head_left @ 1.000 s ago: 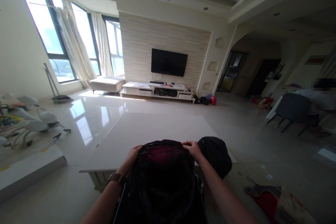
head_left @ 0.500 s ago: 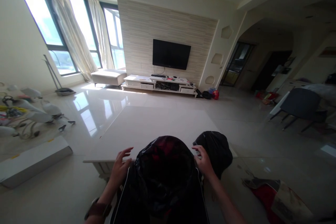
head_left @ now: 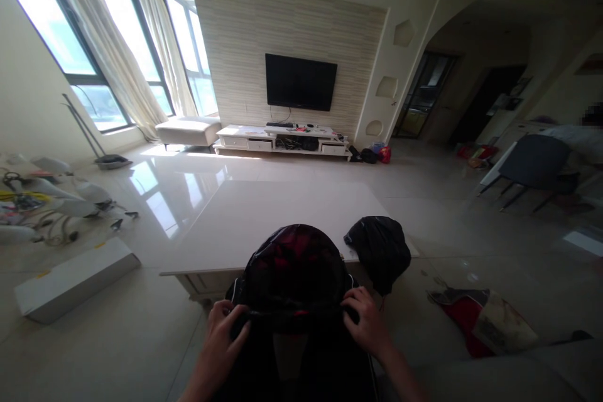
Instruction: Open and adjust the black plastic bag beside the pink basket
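Note:
A black bag (head_left: 301, 232) with a wide round mouth sits in front of me at the table's near edge. Dark red shows on its inner lining, and the bottom is too dark to make out. My left hand (head_left: 225, 330) pinches the near rim at the left, thumb and fingers closed over the edge. At the right end of the same rim, my right hand (head_left: 365, 323) is closed on it too. The rim stretches between both hands. Just right of it, a second black bag (head_left: 380, 251) lies crumpled over the table edge, apart from my hands.
The white table (head_left: 221, 232) stands before me. On the floor at left is a long white box (head_left: 78, 282), with cables and white items (head_left: 61, 207) beyond. A red and beige bag (head_left: 490, 323) lies at right, near a grey chair (head_left: 532, 163) and a person (head_left: 584, 138).
My hands have moved from open beside the bag, down and toward me, to grip its near rim. The bag's mouth now shows wider. My view has tilted down slightly.

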Action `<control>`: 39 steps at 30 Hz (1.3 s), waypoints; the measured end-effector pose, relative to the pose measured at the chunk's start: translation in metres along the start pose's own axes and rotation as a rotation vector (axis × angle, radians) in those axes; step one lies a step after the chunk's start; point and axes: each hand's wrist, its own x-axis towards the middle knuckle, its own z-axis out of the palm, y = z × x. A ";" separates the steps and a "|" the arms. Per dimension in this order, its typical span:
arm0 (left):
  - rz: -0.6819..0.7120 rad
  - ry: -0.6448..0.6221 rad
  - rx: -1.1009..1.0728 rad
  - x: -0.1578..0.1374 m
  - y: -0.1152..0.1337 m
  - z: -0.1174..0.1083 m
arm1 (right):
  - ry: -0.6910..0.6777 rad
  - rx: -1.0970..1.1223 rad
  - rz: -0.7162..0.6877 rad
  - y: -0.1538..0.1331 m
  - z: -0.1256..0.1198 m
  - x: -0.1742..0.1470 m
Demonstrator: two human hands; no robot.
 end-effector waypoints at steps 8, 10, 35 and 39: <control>-0.613 -0.130 -0.735 -0.019 0.013 0.037 | -0.031 0.263 0.184 -0.001 0.040 -0.008; -0.552 -0.101 -0.722 -0.019 0.009 0.044 | 0.017 0.288 0.198 0.003 0.051 -0.010; -0.844 0.104 -1.382 -0.015 0.053 0.036 | 0.357 1.199 0.741 -0.035 0.059 0.012; -0.778 -0.026 -1.366 -0.023 0.072 0.030 | 0.341 1.279 0.713 -0.052 0.030 0.001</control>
